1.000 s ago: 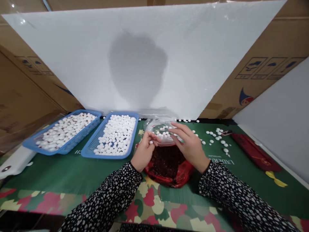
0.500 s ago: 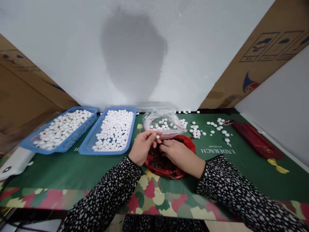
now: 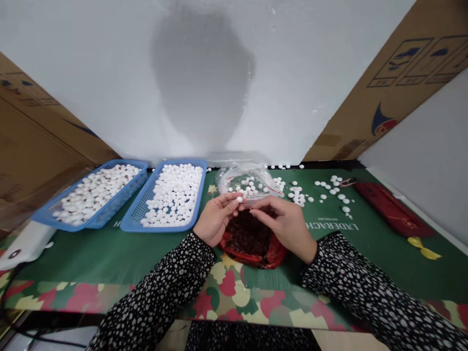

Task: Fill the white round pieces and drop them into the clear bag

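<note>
Between the thumb and fingers of my left hand (image 3: 216,218) is a small white ball (image 3: 239,199). My right hand (image 3: 287,222) is just to the right of it, thumb and forefinger pinched together; whatever they grip is too small to make out. Under both hands lies a red bag (image 3: 268,258), rolled open, with a dark, sticky-looking mass (image 3: 248,235) inside. Behind the hands a clear zip bag (image 3: 234,178) holds several more white balls.
Two blue baskets, a nearer one (image 3: 125,222) and a far-left one (image 3: 41,214), are filled with white balls. Loose balls (image 3: 298,195) are scattered right of the zip bag. A red pouch (image 3: 395,207) and a yellow ribbon (image 3: 424,248) lie at the right; a white device (image 3: 27,246) sits left.
My right hand has risen out of the red bag and moved slightly right, uncovering more of the dark mass. My left hand still holds the white ball, lifted a little.
</note>
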